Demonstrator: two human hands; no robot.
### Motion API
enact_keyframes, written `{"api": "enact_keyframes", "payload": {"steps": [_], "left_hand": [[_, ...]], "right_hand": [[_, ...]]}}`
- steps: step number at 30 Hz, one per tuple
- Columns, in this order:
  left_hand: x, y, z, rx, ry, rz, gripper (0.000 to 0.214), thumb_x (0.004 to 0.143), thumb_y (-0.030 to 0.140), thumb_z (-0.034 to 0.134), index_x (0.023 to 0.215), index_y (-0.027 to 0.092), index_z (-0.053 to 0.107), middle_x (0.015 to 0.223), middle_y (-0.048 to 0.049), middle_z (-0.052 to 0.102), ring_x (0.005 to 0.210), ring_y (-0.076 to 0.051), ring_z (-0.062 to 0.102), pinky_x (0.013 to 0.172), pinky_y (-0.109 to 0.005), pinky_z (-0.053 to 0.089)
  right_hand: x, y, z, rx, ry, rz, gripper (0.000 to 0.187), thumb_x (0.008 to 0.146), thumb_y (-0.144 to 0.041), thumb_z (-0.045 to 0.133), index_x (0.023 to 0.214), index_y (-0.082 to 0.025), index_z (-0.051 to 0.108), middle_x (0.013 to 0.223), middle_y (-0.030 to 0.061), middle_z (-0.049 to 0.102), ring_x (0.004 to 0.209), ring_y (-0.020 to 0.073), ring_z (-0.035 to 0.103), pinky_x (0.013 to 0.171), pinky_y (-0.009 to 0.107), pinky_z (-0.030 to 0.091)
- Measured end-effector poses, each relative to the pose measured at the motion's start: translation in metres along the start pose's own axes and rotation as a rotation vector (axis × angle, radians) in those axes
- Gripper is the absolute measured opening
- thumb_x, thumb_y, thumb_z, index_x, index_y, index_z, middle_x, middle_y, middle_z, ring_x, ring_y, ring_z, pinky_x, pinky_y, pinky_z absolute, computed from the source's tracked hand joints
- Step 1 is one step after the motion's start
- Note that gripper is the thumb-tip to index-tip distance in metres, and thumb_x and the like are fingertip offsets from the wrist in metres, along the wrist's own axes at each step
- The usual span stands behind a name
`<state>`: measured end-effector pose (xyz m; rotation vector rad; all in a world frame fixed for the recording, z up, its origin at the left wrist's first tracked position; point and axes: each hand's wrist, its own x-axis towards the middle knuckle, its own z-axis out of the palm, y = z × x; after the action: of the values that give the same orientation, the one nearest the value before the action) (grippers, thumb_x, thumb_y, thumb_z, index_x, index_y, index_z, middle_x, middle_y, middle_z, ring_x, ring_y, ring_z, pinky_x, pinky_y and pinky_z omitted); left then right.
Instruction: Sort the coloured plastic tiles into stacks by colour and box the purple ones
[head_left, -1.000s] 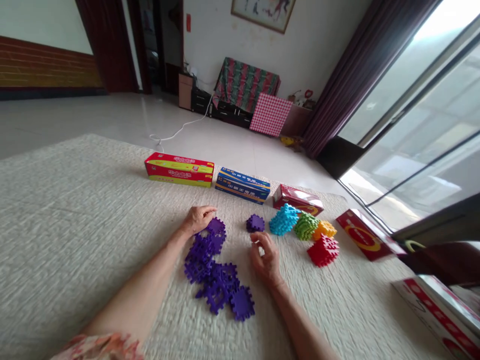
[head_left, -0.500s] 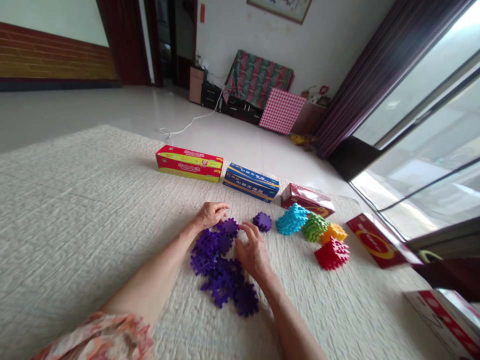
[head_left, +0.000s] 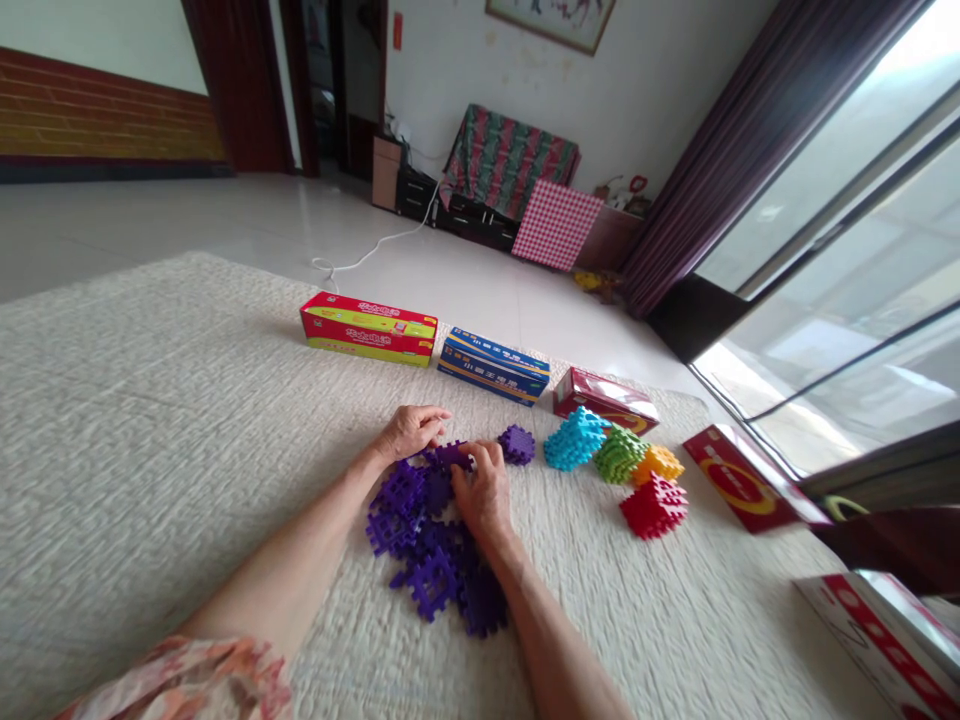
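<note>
Several loose purple puzzle tiles [head_left: 420,545] lie in a heap on a cream mat [head_left: 150,430]. At the far end of the heap, my left hand [head_left: 410,430] and my right hand [head_left: 480,490] both pinch one purple tile [head_left: 452,455] from either side. A small assembled purple cube [head_left: 517,444] sits just right of my right hand. Farther right stand a blue cube [head_left: 574,439], a green cube [head_left: 619,455], an orange cube [head_left: 658,462] and a red cube [head_left: 653,505].
Along the mat's far edge lie a red-yellow box [head_left: 367,330], a blue box [head_left: 493,367] and a dark red box [head_left: 604,398]. Another red box [head_left: 739,478] lies at the right, a white-red box [head_left: 885,630] at the bottom right. Beyond is tiled floor and a window.
My right hand moved left from near the purple cube onto the tile at the top of the heap, closing on it opposite my left hand. The camera shifted slightly.
</note>
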<state>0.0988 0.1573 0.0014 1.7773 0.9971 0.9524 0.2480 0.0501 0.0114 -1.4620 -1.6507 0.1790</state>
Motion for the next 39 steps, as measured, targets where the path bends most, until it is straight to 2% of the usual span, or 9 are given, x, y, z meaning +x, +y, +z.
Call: {"api": "enact_keyframes", "payload": {"steps": [6,11,14,17,19,24,29,35,39], "left_hand": [[0.001,0.002,-0.001,0.0,-0.013,-0.025,0.034,0.078,0.023,0.051,0.104,0.01,0.068,0.074,-0.0065,0.072,0.05,-0.012,0.064,0.051,-0.022,0.05],[0.001,-0.002,0.001,-0.001,-0.007,-0.008,0.033,0.078,0.024,0.052,0.103,0.011,0.068,0.073,-0.0055,0.072,0.049,-0.012,0.063,0.05,-0.021,0.049],[0.001,-0.002,0.001,0.006,-0.006,-0.008,0.033,0.078,0.024,0.053,0.104,0.011,0.068,0.073,-0.0059,0.072,0.049,-0.011,0.063,0.051,-0.021,0.049],[0.001,0.0,0.0,0.021,-0.006,-0.018,0.032,0.077,0.023,0.054,0.103,0.012,0.069,0.075,-0.0059,0.073,0.049,-0.011,0.063,0.05,-0.02,0.048],[0.001,0.001,0.0,0.025,-0.006,-0.028,0.032,0.077,0.023,0.054,0.103,0.013,0.069,0.074,-0.0053,0.073,0.049,-0.011,0.063,0.05,-0.02,0.048],[0.001,-0.002,0.0,0.023,-0.008,-0.034,0.033,0.078,0.026,0.054,0.105,0.012,0.069,0.075,-0.0057,0.073,0.05,-0.011,0.063,0.05,-0.02,0.048],[0.001,-0.001,0.0,0.007,-0.008,-0.035,0.034,0.077,0.025,0.054,0.104,0.011,0.069,0.075,-0.0066,0.073,0.049,-0.011,0.063,0.049,-0.02,0.048],[0.002,-0.001,0.001,0.003,0.003,-0.034,0.032,0.075,0.025,0.056,0.102,0.014,0.07,0.072,-0.0046,0.072,0.049,-0.011,0.063,0.05,-0.02,0.049],[0.002,-0.004,0.001,-0.003,0.0,-0.037,0.032,0.076,0.026,0.056,0.103,0.014,0.069,0.07,-0.0043,0.072,0.05,-0.012,0.064,0.05,-0.021,0.05]], "right_hand": [[-0.005,0.006,-0.026,0.076,0.065,-0.028,0.019,0.078,-0.01,0.048,0.092,-0.02,0.054,0.081,0.0016,0.055,0.073,0.0147,0.054,0.062,0.026,0.047],[-0.023,0.021,-0.07,-0.111,-0.172,-0.17,0.025,0.075,-0.003,0.044,0.089,-0.021,0.055,0.089,0.0043,0.055,0.085,0.0173,0.055,0.077,0.033,0.048],[-0.028,0.023,-0.091,-0.108,-0.384,-0.169,0.045,0.067,-0.001,0.046,0.106,-0.021,0.053,0.113,0.009,0.054,0.106,0.021,0.054,0.09,0.038,0.048],[-0.023,0.021,-0.101,-0.084,-0.5,-0.167,0.065,0.064,0.001,0.044,0.125,-0.022,0.044,0.139,0.0115,0.041,0.128,0.0238,0.042,0.102,0.043,0.041],[-0.018,0.018,-0.1,-0.079,-0.527,-0.189,0.066,0.065,0.0,0.045,0.127,-0.022,0.043,0.137,0.0115,0.044,0.128,0.0243,0.042,0.103,0.045,0.04],[-0.017,0.011,-0.083,-0.178,-0.469,-0.162,0.05,0.069,-0.014,0.06,0.118,-0.021,0.05,0.114,0.0107,0.058,0.106,0.0256,0.055,0.09,0.045,0.048],[-0.017,0.008,-0.083,-0.157,-0.432,-0.171,0.042,0.07,-0.011,0.057,0.111,-0.021,0.053,0.108,0.0089,0.06,0.099,0.0229,0.057,0.086,0.041,0.05],[0.022,0.021,-0.1,-0.18,-0.267,-0.221,0.046,0.073,-0.009,0.052,0.117,-0.022,0.052,0.118,0.0102,0.058,0.112,0.0244,0.054,0.096,0.045,0.045],[0.048,0.041,-0.097,-0.211,-0.262,-0.218,0.045,0.071,-0.008,0.05,0.114,-0.02,0.054,0.115,0.0102,0.059,0.108,0.0234,0.056,0.095,0.044,0.046]]}}
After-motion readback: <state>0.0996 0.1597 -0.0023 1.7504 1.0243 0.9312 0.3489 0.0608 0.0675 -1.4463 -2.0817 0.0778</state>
